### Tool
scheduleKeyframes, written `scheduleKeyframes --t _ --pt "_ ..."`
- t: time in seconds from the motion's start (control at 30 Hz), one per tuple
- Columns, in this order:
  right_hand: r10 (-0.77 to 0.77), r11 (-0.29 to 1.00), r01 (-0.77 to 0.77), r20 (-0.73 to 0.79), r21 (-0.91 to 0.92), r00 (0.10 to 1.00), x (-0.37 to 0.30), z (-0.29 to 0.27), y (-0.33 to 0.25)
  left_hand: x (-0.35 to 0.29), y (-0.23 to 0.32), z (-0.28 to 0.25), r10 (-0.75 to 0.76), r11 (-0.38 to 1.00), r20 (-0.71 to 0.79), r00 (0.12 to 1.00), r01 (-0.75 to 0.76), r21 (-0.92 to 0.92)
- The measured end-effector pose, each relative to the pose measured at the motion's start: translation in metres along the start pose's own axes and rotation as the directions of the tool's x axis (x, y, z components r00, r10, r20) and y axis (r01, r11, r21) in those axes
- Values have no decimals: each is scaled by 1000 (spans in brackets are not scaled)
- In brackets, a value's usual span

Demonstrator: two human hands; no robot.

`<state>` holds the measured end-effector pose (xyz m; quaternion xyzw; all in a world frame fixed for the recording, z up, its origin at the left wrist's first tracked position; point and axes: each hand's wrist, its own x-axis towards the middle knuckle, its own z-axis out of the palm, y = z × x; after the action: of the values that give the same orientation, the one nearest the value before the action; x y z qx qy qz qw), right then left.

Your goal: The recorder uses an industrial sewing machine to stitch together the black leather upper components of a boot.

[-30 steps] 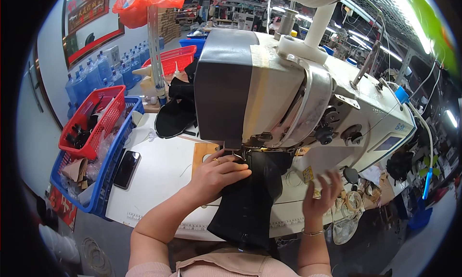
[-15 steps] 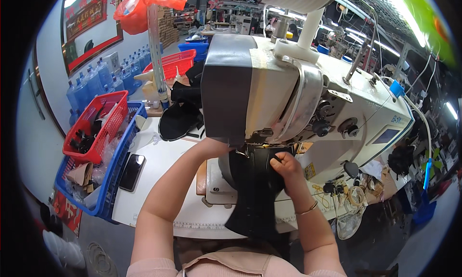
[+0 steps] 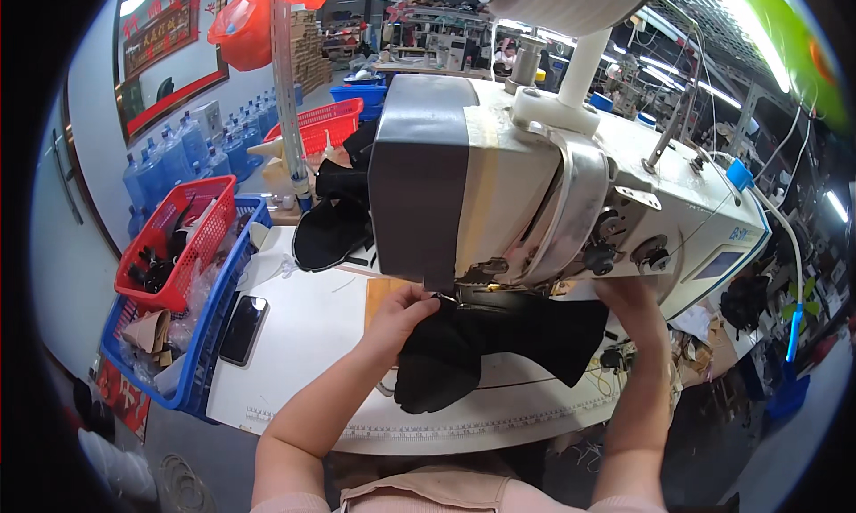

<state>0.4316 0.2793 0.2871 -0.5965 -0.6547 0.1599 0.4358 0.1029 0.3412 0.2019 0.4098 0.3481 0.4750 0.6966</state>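
Observation:
A black piece of fabric or leather lies crosswise under the head of the sewing machine. One part of it droops toward me over the table's front. My left hand pinches its left edge, thumb and fingers pressed together close to the needle area. Beside the piece's right end is my right hand, reaching in beneath the machine's arm. The machine hides the fingers of that hand, so its grip does not show. The machine's head also covers part of the stitching spot.
On the left, a red basket rests on a blue crate, beside a black phone. More black pieces lie behind the machine head. A printed ruler strip follows the front of the white table. Cords and scraps sit at the right.
The black piece has turned from hanging toward me to lying crosswise, its end now at the right. My right hand moved right, under the machine's arm; my left hand came out into view.

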Motion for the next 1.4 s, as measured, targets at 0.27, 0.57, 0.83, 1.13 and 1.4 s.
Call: scheduleKeyframes --t 0.27,0.57,0.83,1.13,1.4 --pt "-384 917 362 -131 -167 914 -71 114 -34 -26 -12 24 72 985 -111 991 -88 -150" --pt "-191 981 186 310 45 931 -2 124 -10 -28 -26 9 796 384 212 567 -744 547" --pt "-212 976 166 457 138 864 17 120 -13 1 -19 -4 747 -202 617 247 -801 564" --pt "-273 960 229 371 160 888 15 118 -18 -2 -14 -4 736 -298 645 203 -759 579" --pt "-245 969 210 429 129 869 19 119 -11 -6 -13 -3 735 -313 640 224 -725 613"
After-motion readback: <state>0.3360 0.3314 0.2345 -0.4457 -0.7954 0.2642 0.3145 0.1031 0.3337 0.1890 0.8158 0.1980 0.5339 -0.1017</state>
